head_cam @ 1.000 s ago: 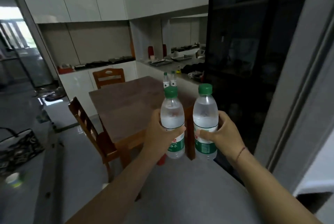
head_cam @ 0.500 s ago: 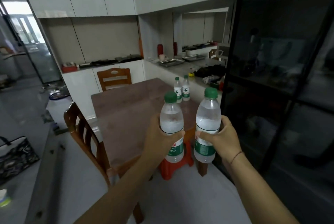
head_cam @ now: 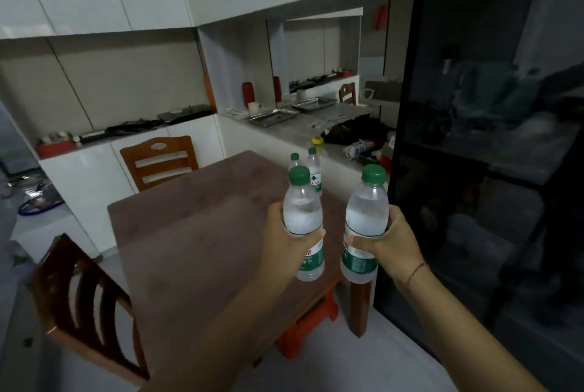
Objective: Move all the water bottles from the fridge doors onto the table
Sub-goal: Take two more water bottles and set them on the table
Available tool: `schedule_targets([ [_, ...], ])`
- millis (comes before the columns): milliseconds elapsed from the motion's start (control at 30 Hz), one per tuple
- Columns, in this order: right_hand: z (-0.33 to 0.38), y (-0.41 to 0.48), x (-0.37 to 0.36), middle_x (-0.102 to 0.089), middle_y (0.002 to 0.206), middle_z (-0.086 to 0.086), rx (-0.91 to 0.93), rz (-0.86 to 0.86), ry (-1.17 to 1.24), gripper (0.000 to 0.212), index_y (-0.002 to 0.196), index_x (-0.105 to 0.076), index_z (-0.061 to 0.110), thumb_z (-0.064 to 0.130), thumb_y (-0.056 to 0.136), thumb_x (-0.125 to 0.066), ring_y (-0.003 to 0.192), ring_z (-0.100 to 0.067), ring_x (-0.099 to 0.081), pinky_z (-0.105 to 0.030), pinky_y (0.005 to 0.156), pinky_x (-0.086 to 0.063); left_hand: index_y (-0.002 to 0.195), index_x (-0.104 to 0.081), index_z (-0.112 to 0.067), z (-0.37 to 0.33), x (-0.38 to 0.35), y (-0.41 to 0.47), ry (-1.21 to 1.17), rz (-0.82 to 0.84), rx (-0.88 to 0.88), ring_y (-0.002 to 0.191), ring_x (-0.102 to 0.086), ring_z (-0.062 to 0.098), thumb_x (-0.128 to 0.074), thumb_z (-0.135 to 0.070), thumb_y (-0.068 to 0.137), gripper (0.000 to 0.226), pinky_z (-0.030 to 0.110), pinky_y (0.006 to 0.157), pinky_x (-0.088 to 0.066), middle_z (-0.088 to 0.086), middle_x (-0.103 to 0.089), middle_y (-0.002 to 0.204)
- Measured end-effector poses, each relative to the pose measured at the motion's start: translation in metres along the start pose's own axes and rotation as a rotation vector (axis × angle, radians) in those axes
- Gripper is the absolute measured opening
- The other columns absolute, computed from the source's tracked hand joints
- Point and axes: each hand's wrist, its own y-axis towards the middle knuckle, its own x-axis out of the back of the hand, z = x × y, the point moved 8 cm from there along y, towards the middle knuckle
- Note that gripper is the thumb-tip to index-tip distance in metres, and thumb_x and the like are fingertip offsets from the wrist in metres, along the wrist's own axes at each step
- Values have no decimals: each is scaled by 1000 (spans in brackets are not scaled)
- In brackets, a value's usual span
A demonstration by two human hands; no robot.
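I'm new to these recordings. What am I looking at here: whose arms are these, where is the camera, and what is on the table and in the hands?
There is no machine here. The camera sits on a person's head and looks forward and down, so the two bare arms reaching out from the bottom edge are the wearer's own. The left hand grips one water bottle, and the right hand grips another bottle. Both are upright, with green caps and green labels. Ahead is a brown wooden table with wooden chairs around it. Two more green-capped bottles already stand near its far right corner.
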Motion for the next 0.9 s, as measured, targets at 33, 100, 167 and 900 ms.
schedule_targets([
  [33,-4,14,-2,-67,103,-6,-4,-1,-6,60,102,-53,22,2,56,-87,94,-24,-66,-43,80,-57,114,-54,-11,5,-4,11,-13,-4,1,86,-72,13,-86,-12,66,58,21,66,-58,3,-69,98],
  [100,-11,42,-7,-66,103,-6,-2,7,-7,60,97,-50,27,0,57,-86,95,-24,-65,-42,81,-55,113,-53,-10,16,-16,35,-35,7,12,85,-72,13,-85,-9,67,56,17,63,-55,4,-69,97],
  [167,-21,73,-11,-65,104,-4,-2,13,-15,63,98,-48,29,0,57,-86,96,-23,-64,-42,82,-55,111,-53,-8,33,-27,64,-34,13,43,84,-72,15,-86,-11,67,55,20,63,-56,5,-69,95],
  [900,-165,385,-78,-53,105,0,-132,190,-269,67,110,-42,17,5,60,-86,100,-20,-50,-32,80,-45,110,-39,-26,210,-111,283,173,-221,367,96,-60,17,-86,-21,64,65,34,77,-56,-3,-57,106],
])
